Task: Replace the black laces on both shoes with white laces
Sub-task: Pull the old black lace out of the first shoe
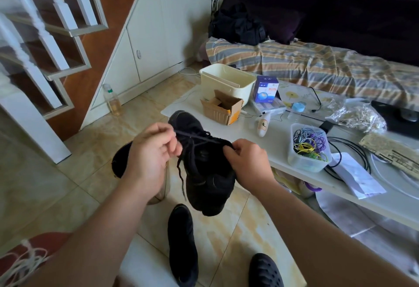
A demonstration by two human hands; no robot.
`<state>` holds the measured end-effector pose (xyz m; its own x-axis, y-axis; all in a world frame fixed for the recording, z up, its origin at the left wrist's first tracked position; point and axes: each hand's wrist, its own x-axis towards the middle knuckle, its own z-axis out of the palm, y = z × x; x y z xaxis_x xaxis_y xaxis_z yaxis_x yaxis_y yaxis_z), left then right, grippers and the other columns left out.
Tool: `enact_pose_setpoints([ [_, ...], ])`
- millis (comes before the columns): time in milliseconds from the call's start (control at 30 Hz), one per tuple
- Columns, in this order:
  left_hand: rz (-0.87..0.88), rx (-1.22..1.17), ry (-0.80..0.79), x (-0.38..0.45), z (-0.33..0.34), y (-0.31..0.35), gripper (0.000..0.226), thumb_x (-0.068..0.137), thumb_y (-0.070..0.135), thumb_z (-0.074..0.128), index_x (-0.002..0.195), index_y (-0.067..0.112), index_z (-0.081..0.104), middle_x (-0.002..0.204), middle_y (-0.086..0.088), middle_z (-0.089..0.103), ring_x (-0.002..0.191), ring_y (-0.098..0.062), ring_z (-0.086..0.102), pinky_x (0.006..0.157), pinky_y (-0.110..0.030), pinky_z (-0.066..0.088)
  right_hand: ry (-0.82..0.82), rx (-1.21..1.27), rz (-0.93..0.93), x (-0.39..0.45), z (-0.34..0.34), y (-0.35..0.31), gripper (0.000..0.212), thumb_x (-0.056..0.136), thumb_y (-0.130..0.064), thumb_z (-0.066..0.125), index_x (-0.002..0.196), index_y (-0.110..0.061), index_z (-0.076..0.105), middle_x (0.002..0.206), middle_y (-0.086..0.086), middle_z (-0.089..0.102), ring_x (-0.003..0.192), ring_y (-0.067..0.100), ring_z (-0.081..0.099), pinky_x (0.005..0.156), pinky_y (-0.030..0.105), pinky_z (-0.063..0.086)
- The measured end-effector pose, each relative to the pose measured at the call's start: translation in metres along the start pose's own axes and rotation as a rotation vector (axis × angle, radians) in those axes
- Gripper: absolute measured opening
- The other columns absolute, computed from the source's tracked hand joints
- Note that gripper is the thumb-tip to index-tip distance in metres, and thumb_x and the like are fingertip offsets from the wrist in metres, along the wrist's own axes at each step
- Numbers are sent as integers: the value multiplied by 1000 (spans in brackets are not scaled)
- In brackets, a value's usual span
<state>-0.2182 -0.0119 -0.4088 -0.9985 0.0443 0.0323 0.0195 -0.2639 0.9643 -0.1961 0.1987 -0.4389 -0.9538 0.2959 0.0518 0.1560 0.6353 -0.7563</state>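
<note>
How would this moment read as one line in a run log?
step: unlacing | left hand: pinches black lace | right hand: grips raised shoe | second shoe: floor

Black shoe [204, 164], held in the air between both hands, toe pointing away. Left hand [152, 150] pinches a black lace [195, 138] drawn taut across the shoe; right hand [247, 162] grips the shoe's right edge. Loose lace end hangs below the left hand. Second black shoe [182, 243] lies on the tiled floor [68, 173] beneath. White laces [25, 261] at lower left. White table [283, 150] to the right carries a clear tub of coloured cords [308, 148] and a cardboard box [223, 108].
</note>
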Motion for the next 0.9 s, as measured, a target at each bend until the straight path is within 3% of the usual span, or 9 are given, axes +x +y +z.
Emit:
enact_pose_setpoints([
  [67,0,477,-113,-3,-5,5,17,88,30,62,72,25,68,58,-5,53,56,-20,53,66,-38,47,8,-40,-71,-4,0,-2,22,100,-38,59,86,-22,64,76,-4,63,72,12,59,58,29,44],
  [133,95,948,-168,-12,-1,-2,18,92,46,63,88,30,69,70,0,63,65,-14,60,69,-36,49,21,-93,-156,-9,4,-5,23,99,-38,60,83,-22,62,72,-5,61,70,14,58,56,30,41],
  [267,494,1204,-66,-16,15,-25,19,89,53,68,100,37,65,83,15,59,80,-10,57,71,-33,49,57,-173,-257,-13,13,-8,28,97,-38,62,82,-15,62,68,2,60,66,24,58,54,36,43],
  [467,527,1541,-80,-6,10,-38,32,95,53,49,86,32,71,74,10,64,76,-20,60,62,-36,44,60,-198,-376,-20,18,-8,29,99,-37,62,82,-14,60,67,0,58,65,24,56,57,37,44],
  [567,518,1221,-167,-9,10,-32,23,101,41,53,95,34,75,86,14,71,86,-11,67,73,-36,52,58,-150,-317,-16,17,-5,31,99,-35,62,77,-14,57,64,0,56,62,24,52,56,37,41],
  [633,330,831,-253,-11,10,-23,20,102,27,59,92,35,75,82,15,70,85,-4,65,80,-23,50,53,-109,-210,-8,11,-1,28,98,-36,60,79,-17,61,66,0,60,66,23,55,58,35,42],
  [733,113,405,-235,-11,7,-5,18,92,25,55,88,29,72,66,4,55,74,-13,56,80,-27,45,72,-56,-109,-1,0,2,23,99,-39,59,86,-20,64,71,-1,64,72,22,59,62,34,47],
  [800,-8,433,-212,-10,6,1,19,87,30,57,99,31,71,66,0,59,73,-15,61,85,-34,50,108,-70,-144,-1,-3,0,23,100,-40,59,91,-20,66,73,0,66,73,23,60,64,36,49],
  [900,-52,754,-172,-14,14,0,22,98,51,55,98,34,68,72,3,70,72,-13,68,77,-37,56,142,-132,-259,-6,1,-4,24,100,-39,58,90,-18,65,73,1,64,72,25,59,63,39,50],
])
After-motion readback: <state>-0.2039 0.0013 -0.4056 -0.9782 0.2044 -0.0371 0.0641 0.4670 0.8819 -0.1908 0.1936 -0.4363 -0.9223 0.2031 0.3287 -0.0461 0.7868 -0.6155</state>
